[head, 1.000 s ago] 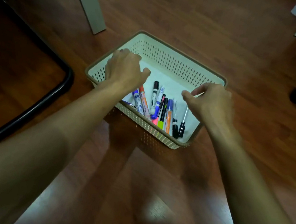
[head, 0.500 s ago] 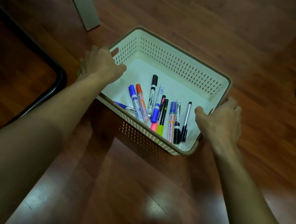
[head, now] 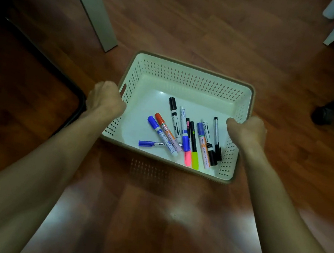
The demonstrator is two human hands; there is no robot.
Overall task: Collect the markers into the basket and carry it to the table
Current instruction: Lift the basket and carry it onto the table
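Inside basket [head: 190,80]: markers [head: 184,137]; both hands grip sides.

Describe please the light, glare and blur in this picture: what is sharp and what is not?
Head view: dim room. Pale glare patches on the wooden floor near the camera. The basket and markers are lit and fairly sharp. The forearms smear toward the bottom edge. The table legs splay outward from wide-angle distortion.
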